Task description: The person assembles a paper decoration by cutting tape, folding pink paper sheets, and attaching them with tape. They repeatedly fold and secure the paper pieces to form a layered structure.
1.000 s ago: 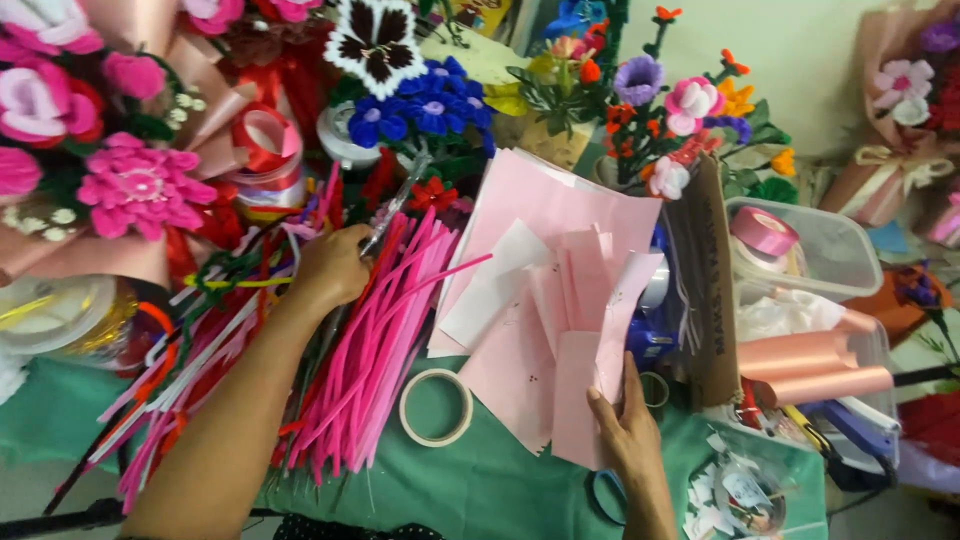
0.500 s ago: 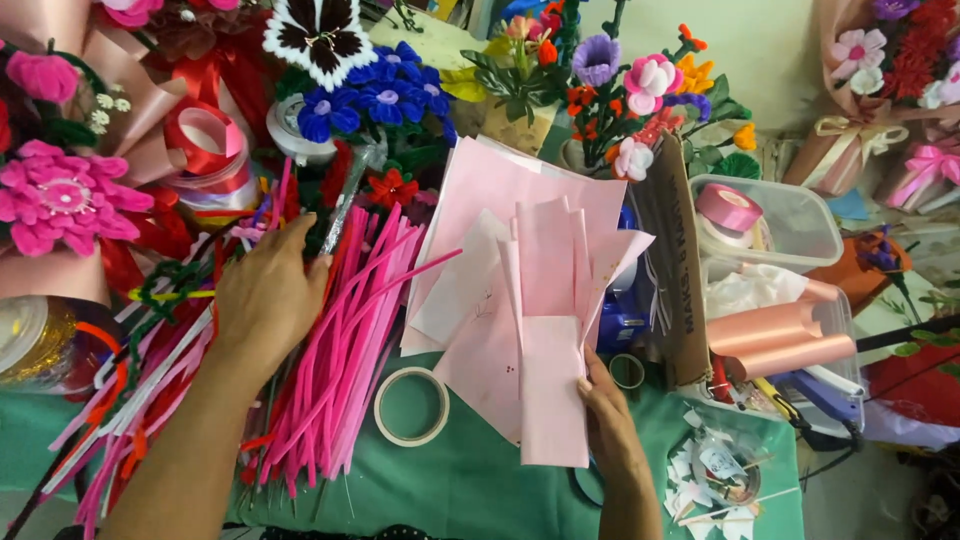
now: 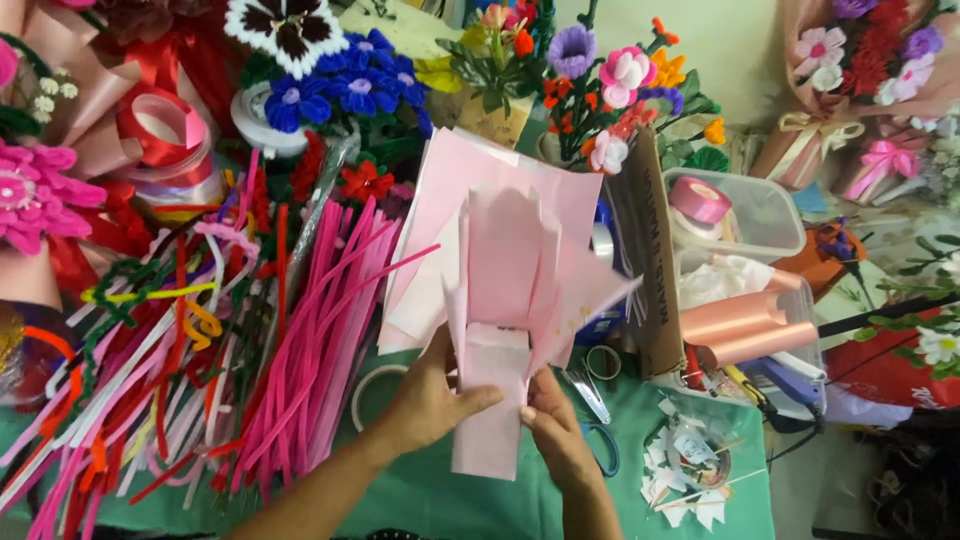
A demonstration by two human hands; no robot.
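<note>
Two hands meet at the lower centre of the frame on a bundle of pale pink paper strips (image 3: 505,300): the left hand (image 3: 425,400) has its fingers wrapped round the gathered lower end with the thumb pressed across the front, and the right hand (image 3: 555,430) pinches the bundle's right edge between narrow fingers. Judging by the fanned tops, the step in hand looks like gathering and squaring the strips above the green desk (image 3: 420,500). Any next move calls for a firm pinch at the base so the strips do not slide apart, with the roll of tape (image 3: 372,392) just left of the left hand and the pink pipe cleaners (image 3: 320,350) beyond.
</note>
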